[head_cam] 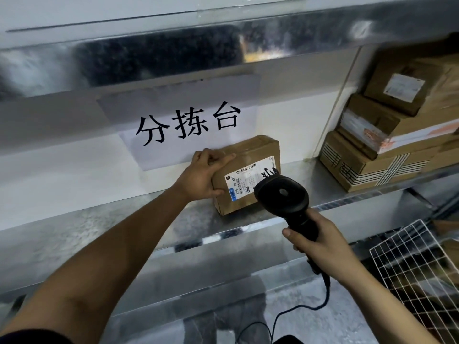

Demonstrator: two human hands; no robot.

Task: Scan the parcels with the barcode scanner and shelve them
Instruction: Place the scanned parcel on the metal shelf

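One parcel (244,173): on metal shelf (124,219), my left hand (203,173) fingers clamped on it.
Scanner (283,194): at 4 o'clock, right hand (320,242) fingers wrapped around handle.

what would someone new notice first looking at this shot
Probably the white paper sign with big black characters, taped to the back wall above the metal shelf. Just below it, the left hand holds a brown parcel on the shelf while the right hand aims a black barcode scanner at its label. Stacked cardboard boxes sit at right.
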